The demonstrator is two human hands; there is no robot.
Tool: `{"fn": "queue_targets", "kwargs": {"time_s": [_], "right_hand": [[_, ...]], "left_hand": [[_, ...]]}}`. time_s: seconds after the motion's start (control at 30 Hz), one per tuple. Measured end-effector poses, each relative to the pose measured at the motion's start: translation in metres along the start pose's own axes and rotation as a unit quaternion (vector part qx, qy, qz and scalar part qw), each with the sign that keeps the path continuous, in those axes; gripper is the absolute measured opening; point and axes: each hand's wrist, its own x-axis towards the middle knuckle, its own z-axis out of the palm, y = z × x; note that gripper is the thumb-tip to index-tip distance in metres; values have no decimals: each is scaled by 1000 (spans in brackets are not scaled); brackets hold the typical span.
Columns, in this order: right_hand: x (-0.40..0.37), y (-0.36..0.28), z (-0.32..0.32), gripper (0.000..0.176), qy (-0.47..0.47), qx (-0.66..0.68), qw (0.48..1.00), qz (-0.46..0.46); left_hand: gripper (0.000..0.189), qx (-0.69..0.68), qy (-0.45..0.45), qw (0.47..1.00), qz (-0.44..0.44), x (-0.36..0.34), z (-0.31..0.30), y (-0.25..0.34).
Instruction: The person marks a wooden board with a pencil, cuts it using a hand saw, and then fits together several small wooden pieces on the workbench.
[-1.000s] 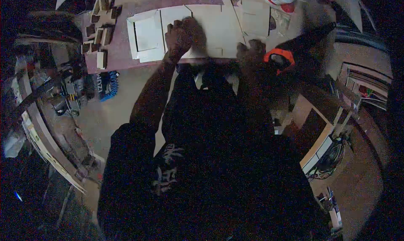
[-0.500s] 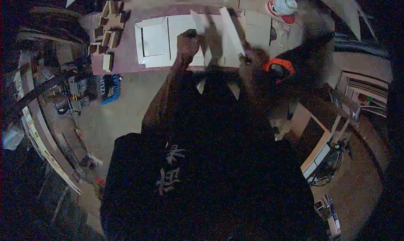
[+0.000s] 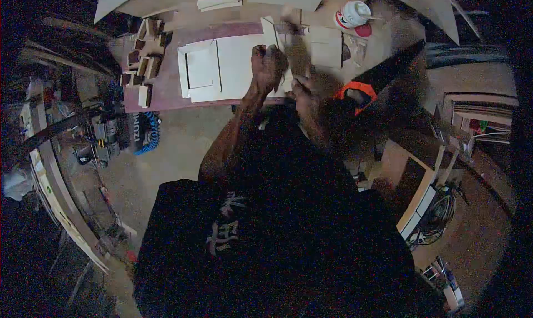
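A narrow pale strip point(image 3: 270, 30), probably wood or board, stands tilted over the worktable between my hands. My left hand point(image 3: 267, 68) is closed around its middle, fingers curled and partly blurred. At its lower end, my right hand point(image 3: 304, 91) pinches the strip between thumb and fingers. Beneath and to the left lies a flat white panel point(image 3: 236, 68) with a rectangular frame-like outline point(image 3: 201, 68) at its left end. A dark shadow falls across the panel's right part, hiding detail there.
Small wooden blocks point(image 3: 145, 68) lie on the table's left side. A handsaw point(image 3: 366, 93) with an orange handle rests at right, below a white tub point(image 3: 353, 15). A pale square board point(image 3: 326, 46) and stacked strips point(image 3: 220, 2) lie farther back. A cabinet point(image 3: 408, 176) stands lower right.
My right hand has moved left with the strip, and my left hand has shifted right, so both hands are now close together at the strip. The view has tilted slightly.
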Motion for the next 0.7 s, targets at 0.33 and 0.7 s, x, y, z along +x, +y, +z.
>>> {"fn": "queue_targets", "kwargs": {"time_s": [0.33, 0.7], "right_hand": [[-23, -61, 11, 34, -42, -165, 955, -241], [-11, -77, -4, 36, -45, -389, 877, -279]], "left_hand": [[19, -130, 21, 990, -44, -5, 57, 20], [41, 61, 73, 994, -49, -26, 98, 52]]}}
